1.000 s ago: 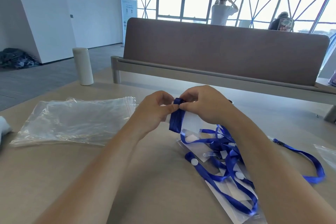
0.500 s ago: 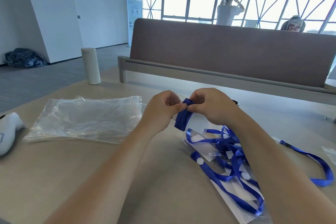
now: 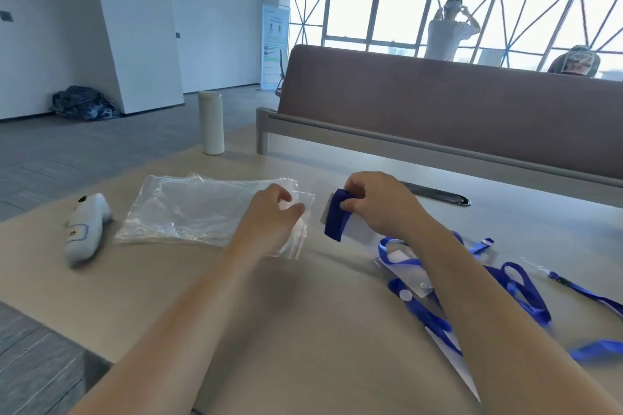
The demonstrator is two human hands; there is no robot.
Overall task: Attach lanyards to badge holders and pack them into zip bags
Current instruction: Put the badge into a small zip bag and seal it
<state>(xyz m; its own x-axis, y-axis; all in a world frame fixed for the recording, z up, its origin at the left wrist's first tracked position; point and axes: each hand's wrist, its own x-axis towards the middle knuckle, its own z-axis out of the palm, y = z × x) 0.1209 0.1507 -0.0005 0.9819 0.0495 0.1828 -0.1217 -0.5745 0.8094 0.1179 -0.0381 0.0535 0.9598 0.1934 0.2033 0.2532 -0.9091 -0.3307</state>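
Right grip holds folded lanyard; zip bags, white device left; bottle behind.

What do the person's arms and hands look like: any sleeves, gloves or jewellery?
The left forearm and right forearm are bare to the frame's edge; no sleeve shows. The left hand and right hand wear no gloves, and no ring, watch or wristband shows.

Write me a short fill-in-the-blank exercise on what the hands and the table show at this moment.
1. The right hand grips a folded lanyard whose colour is ____.
2. The left hand is over the stack of zip bags, which lies to the ____ of the folded lanyard.
3. The white cylinder at the far edge of the table stands ____.
Missing words: blue; left; upright.
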